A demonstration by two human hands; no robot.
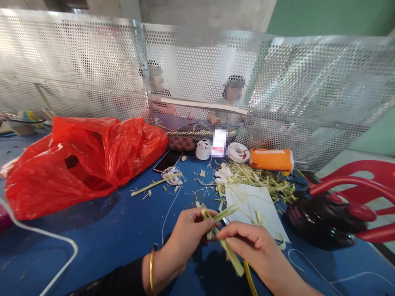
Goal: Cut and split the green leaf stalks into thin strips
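My left hand (185, 236), with a gold bangle at the wrist, is closed on folded pale-green leaf strips (228, 211) between thumb and fingers. My right hand (256, 246) pinches a wider strip (233, 260) of the same leaf, which slants down toward me. Below that hand a curved yellow piece (249, 280) shows, and a bit of shiny metal (225, 221) peeks out between the hands; I cannot tell whether they belong together. Beyond my fingers lies a white sheet (251, 201), partly under a heap of leaf scraps (262, 179).
A red plastic bag (89, 152) fills the left of the blue table. Ahead are a phone (168, 160), tangled white string (173, 174), a ribbon spool (238, 152) and an orange packet (271, 159). A black-and-red iron (324, 222) stands right. Perforated metal screen (200, 61) behind.
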